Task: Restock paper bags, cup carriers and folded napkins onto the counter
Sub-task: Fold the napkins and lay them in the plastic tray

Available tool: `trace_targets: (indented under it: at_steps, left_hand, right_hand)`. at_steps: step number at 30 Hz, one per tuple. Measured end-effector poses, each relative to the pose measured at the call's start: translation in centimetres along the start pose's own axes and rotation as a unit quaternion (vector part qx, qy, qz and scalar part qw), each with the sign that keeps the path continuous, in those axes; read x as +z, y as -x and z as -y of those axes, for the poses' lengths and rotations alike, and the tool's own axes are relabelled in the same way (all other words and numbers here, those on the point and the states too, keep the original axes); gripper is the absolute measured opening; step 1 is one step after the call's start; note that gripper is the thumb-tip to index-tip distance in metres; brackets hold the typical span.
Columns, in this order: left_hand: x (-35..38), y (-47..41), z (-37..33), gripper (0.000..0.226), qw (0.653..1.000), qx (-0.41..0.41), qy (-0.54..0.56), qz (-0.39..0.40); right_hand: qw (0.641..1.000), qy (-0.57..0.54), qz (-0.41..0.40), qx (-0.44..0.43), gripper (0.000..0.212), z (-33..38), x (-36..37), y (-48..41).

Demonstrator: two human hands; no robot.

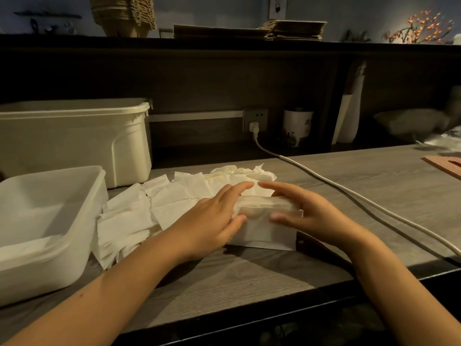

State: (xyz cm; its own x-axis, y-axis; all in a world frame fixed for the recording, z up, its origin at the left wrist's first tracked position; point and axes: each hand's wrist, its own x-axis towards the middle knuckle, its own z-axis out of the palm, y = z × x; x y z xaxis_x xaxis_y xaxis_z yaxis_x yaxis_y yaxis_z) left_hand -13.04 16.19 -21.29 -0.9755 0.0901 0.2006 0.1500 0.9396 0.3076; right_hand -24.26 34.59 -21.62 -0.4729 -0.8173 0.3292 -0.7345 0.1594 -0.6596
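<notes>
L hand (212, 221) & R hand (309, 211) each pinch napkin (264, 231) fold btwn thumb & fingers, mid counter (249, 283). Loose pile (134, 216) just left, touching tub (37, 258). Cable (324, 181) right.

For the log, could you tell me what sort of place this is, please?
Probably a café: stacked cup carriers and flat paper bags on the shelf, napkins spread below.

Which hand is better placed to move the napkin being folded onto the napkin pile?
Probably the left. The left hand holds the napkin, and the napkin pile lies right beside it on that side; the right hand would have to reach across the left.
</notes>
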Motion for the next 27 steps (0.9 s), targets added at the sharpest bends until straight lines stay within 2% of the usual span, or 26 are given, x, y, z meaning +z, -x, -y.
trace_targets:
  at_steps: [2,5,8,10,14,17,19,21,24,27]
  left_hand:
    - [-0.3,0.1,0.1,0.057,0.999,-0.002,0.032,-0.006]
    - [-0.6,0.1,0.6,0.069,0.997,-0.022,0.066,-0.023]
    - [-0.8,0.0,1.0,0.077,0.996,-0.044,0.078,-0.022]
    - [-0.9,0.1,1.0,0.07,0.996,-0.049,0.08,-0.001]
    - [-0.8,0.0,1.0,0.039,0.997,-0.022,0.07,0.014]
    - [-0.8,0.1,1.2,0.033,0.998,-0.038,0.043,0.019]
    - [-0.9,0.1,1.4,0.03,0.998,-0.041,0.032,0.026]
    - [-1.1,0.1,1.6,0.032,0.998,-0.046,0.029,0.031]
    - [-1.5,0.2,1.6,0.043,0.997,-0.056,0.037,0.023]
    - [-1.5,0.4,1.3,0.054,0.996,-0.067,0.053,0.028]
  right_hand:
    - [1.0,0.008,0.014,0.019,0.056,-0.2,0.0,-0.1]
    - [1.0,0.026,0.003,0.003,0.037,-0.6,-0.2,-0.3]
    - [0.999,0.014,-0.032,-0.018,0.029,-0.8,-0.3,-0.3]
    - [0.999,0.007,-0.041,-0.024,0.028,-0.8,-0.4,-0.2]
    - [0.998,-0.002,-0.054,-0.022,0.033,-0.6,-0.4,-0.1]
    - [0.997,0.011,-0.08,-0.004,0.042,-0.6,-0.5,0.1]
    - [0.997,0.013,-0.065,0.035,0.05,-0.6,-0.6,0.1]
    - [0.996,0.011,-0.016,0.093,0.05,-0.8,-0.7,0.0]
    - [0.988,0.036,0.066,0.137,0.029,-1.2,-0.7,0.0]
    - [0.987,0.058,0.07,0.135,0.026,-1.7,-0.6,-0.1]
